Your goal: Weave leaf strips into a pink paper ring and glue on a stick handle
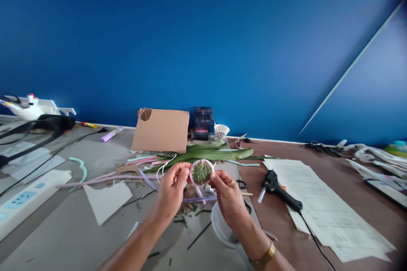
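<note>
Both hands hold up a small ring point(202, 173) with a pale pink rim and woven green leaf strips filling its middle. My left hand point(173, 186) pinches its left edge between thumb and fingers. The right edge is gripped by my right hand point(225, 188), thumb and fingertips closed on the rim. Below the ring, a purple fuzzy stem point(197, 199) and green leaf scraps point(182, 221) lie on the table. Long green leaves point(216, 154) are spread just behind. A white round lid-like disc point(222, 230) sits partly under my right wrist.
A black glue gun point(281, 190) with its cord rests on printed papers point(321, 203) at right. A cardboard piece point(162, 130) and a patterned paper cup point(221, 131) stand near the blue partition point(203, 51). At left are a white power strip point(28, 201) and cut white paper point(108, 199).
</note>
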`<state>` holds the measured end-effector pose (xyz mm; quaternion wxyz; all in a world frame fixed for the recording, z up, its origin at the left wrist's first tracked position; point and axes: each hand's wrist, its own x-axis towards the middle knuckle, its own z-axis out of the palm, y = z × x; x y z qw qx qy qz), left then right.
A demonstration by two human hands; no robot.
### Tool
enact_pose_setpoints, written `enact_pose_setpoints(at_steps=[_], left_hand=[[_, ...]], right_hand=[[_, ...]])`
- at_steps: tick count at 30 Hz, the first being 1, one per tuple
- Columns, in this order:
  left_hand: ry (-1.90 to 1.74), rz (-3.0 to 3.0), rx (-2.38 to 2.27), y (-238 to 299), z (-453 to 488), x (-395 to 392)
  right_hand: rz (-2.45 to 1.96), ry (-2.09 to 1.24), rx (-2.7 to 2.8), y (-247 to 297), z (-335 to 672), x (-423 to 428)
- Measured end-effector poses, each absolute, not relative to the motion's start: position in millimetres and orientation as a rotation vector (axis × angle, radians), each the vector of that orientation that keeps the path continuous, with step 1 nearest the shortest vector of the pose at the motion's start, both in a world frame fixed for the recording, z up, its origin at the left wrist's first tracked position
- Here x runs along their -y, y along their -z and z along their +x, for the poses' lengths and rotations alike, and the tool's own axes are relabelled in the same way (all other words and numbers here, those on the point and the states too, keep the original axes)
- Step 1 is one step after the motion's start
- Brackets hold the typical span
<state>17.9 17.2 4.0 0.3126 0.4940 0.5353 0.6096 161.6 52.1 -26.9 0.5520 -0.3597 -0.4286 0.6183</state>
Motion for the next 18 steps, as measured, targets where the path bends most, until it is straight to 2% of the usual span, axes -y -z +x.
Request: enact_pose_setpoints(at_steps=[14, 18], left_hand=[[-1.604, 0.917, -1.089, 0, 25, -15], [-1.501, 0.891, -0.969, -8, 30, -10]], right_hand=[[-0.778, -1.585, 0.863, 23, 159, -50], [-0.763, -1.620, 0.813, 22, 159, -50]])
